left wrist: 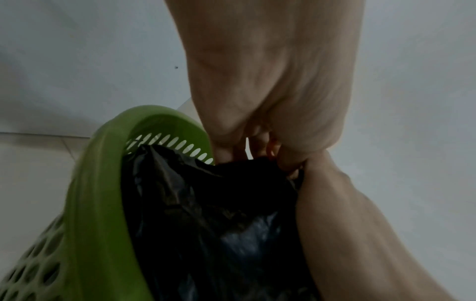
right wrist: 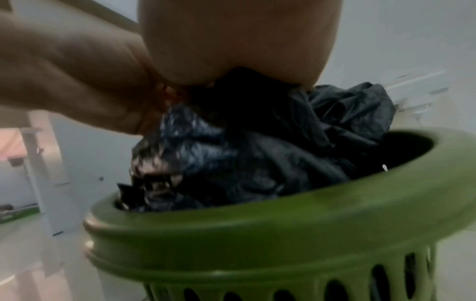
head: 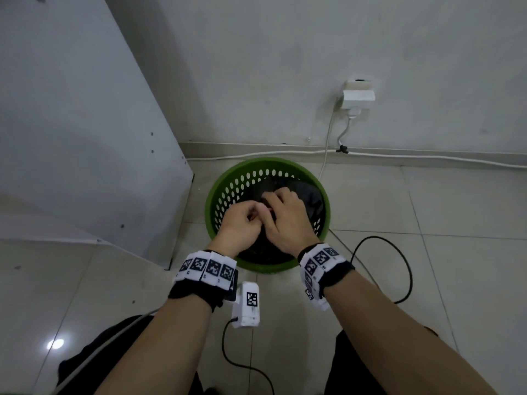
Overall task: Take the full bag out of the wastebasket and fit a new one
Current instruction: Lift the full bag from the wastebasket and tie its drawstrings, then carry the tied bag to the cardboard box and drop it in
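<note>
A round green perforated wastebasket (head: 225, 181) stands on the tiled floor by the wall, with a black plastic bag (head: 310, 201) bunched inside it. Both hands meet over its middle. My left hand (head: 242, 218) has its fingers curled and pinches the gathered top of the bag. My right hand (head: 281, 212) grips the same bunched plastic from the right. In the left wrist view the black bag (left wrist: 206, 213) rises from the green rim (left wrist: 103, 183) into the fingers. In the right wrist view the bag (right wrist: 257, 152) bulges above the rim (right wrist: 257, 220).
A white cabinet panel (head: 85, 124) stands to the left of the basket. A wall socket with a plug (head: 358, 96) and white cables sits behind it. A black cable (head: 405, 269) loops on the floor at the right. A white tagged device (head: 248, 305) hangs below my left wrist.
</note>
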A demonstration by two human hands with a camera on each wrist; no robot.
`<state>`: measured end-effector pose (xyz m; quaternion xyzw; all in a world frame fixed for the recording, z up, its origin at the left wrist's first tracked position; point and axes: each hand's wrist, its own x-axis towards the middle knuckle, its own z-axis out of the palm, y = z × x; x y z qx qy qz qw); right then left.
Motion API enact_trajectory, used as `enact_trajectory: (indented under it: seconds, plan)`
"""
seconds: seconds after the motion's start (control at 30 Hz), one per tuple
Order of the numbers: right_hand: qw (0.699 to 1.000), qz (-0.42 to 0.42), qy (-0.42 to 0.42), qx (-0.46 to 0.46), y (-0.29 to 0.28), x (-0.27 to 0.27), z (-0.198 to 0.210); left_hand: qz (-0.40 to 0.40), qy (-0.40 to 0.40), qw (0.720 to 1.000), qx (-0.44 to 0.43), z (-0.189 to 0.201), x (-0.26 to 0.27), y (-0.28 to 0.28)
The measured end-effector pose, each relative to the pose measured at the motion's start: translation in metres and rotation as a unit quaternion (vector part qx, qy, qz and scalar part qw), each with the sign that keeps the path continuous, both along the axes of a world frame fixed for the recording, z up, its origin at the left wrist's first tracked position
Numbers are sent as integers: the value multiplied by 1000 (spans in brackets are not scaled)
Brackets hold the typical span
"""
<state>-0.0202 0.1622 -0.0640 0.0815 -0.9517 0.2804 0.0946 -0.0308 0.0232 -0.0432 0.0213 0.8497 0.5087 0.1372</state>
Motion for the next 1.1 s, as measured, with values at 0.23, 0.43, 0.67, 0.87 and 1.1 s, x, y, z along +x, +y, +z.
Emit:
enact_trajectory:
  seconds: [0.23,0.43,0.67,0.87,1.1]
  plan:
    - [996,59,-61,-12,-2,-3,-5,102,-223,906,346,2,9,-16]
    - [982,10,-102,-157,-7,-3,-9,190,-93,974,82,-35,9,-60]
    - [924,-72,-141,-348,-8,-18,8,268,-207,938,77,-64,34,-66]
    - [800,-67,-114,-586,-7,-37,75,280,-157,944,77,-68,27,-67]
    - [811,-56,-43,-581,7,-39,183,274,-264,921,77,-57,18,-82]
